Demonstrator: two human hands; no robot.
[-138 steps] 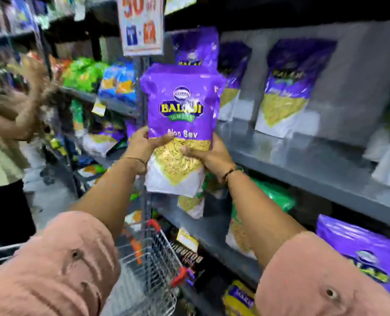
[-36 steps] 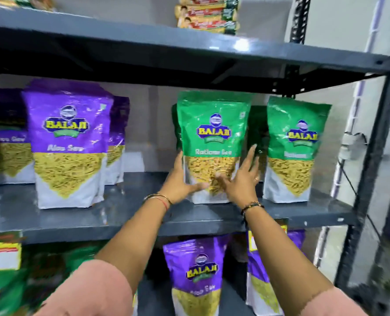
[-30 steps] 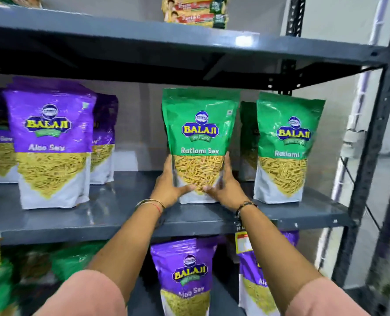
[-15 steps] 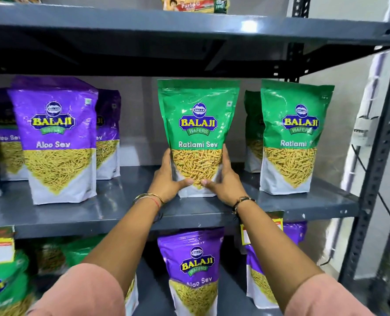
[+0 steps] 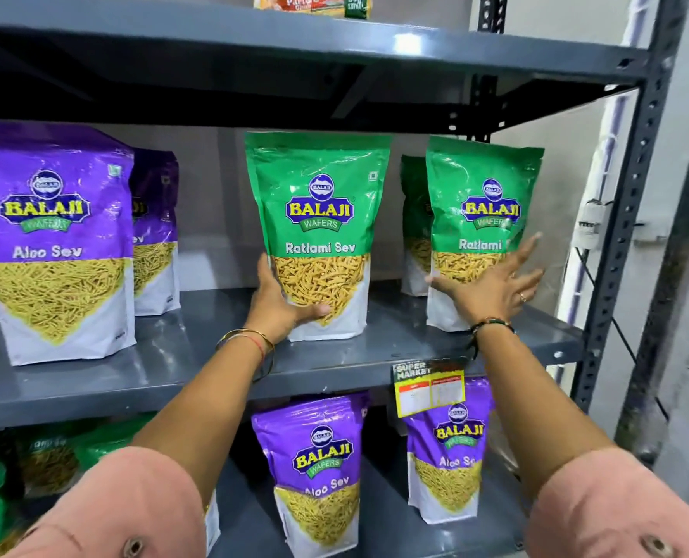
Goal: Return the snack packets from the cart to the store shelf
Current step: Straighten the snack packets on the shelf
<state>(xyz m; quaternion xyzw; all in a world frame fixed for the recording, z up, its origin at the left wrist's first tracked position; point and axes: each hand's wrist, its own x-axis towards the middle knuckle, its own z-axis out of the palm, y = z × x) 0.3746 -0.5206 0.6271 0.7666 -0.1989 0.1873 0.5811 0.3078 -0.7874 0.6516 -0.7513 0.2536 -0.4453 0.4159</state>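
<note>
A green Ratlami Sev packet (image 5: 320, 219) stands upright on the grey middle shelf (image 5: 197, 356). My left hand (image 5: 280, 304) grips its lower left corner, thumb across the front. My right hand (image 5: 491, 283) is spread flat, fingers apart, against the lower front of a second green Ratlami Sev packet (image 5: 483, 211) to the right. Another green packet (image 5: 413, 219) stands behind that one. The cart is out of view.
Purple Aloo Sev packets (image 5: 58, 239) stand on the left of the same shelf, and more purple packets (image 5: 318, 469) on the shelf below. A yellow price tag (image 5: 431, 390) hangs from the shelf edge. The rack's upright post (image 5: 632, 203) and a wall lie to the right.
My right hand left the middle green packet and moved right onto the neighbouring green packet. My left hand stays on the middle packet.
</note>
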